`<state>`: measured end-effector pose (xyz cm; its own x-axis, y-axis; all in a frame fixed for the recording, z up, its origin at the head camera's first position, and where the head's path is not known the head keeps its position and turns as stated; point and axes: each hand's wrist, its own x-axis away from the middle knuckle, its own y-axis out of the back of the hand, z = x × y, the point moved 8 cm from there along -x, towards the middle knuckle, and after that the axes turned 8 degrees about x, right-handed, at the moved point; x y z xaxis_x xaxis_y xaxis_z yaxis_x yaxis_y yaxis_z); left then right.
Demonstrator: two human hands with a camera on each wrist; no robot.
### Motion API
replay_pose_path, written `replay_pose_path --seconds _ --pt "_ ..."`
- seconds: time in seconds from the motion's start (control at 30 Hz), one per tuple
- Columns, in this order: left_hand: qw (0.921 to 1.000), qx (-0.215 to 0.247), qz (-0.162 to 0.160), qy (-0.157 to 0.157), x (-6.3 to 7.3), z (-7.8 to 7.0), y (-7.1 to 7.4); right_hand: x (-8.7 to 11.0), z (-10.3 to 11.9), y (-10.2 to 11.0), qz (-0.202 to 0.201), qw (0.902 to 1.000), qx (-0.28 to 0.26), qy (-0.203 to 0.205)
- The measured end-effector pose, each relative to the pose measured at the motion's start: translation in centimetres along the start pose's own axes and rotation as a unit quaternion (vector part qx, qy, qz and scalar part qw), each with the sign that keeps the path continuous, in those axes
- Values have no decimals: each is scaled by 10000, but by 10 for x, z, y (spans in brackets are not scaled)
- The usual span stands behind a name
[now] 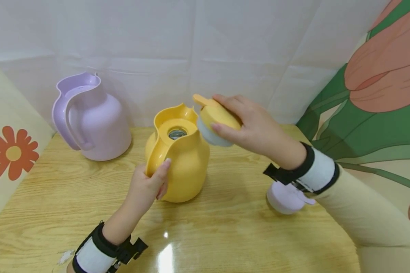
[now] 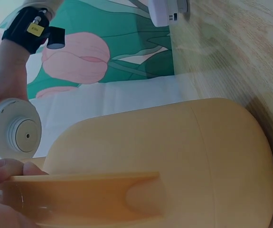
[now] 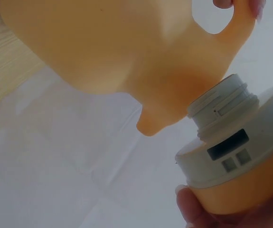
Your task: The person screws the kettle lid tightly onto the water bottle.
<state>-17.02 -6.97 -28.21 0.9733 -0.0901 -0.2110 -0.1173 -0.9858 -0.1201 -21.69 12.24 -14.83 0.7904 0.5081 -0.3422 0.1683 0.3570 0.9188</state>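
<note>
Yellow jug (image 1: 189, 167) gapes uncovered, hands (image 1: 147, 185) (image 1: 251, 125) gripping its handle (image 2: 89, 197) (left) and stopper (image 1: 221, 116) (right)

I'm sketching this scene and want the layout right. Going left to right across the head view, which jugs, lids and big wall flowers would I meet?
Orange wall flower → lavender jug → yellow jug → yellow lid → lavender lid → pink wall flower.
</note>
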Motion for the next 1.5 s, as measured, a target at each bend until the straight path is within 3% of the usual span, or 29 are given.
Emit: replay_pose_path --seconds 0.4,0.8,1.13,1.5 --pt "10000 -23 0 20 2 1 -1 -9 8 5 -133 9995 -193 202" --pt "10000 41 69 53 1 2 -4 -17 20 6 -164 9994 -84 305" --pt "9999 66 110 73 3 1 -5 -29 38 2 -295 9967 254 717" --pt "9999 86 93 72 4 1 -5 -37 42 -2 -267 9969 275 693"
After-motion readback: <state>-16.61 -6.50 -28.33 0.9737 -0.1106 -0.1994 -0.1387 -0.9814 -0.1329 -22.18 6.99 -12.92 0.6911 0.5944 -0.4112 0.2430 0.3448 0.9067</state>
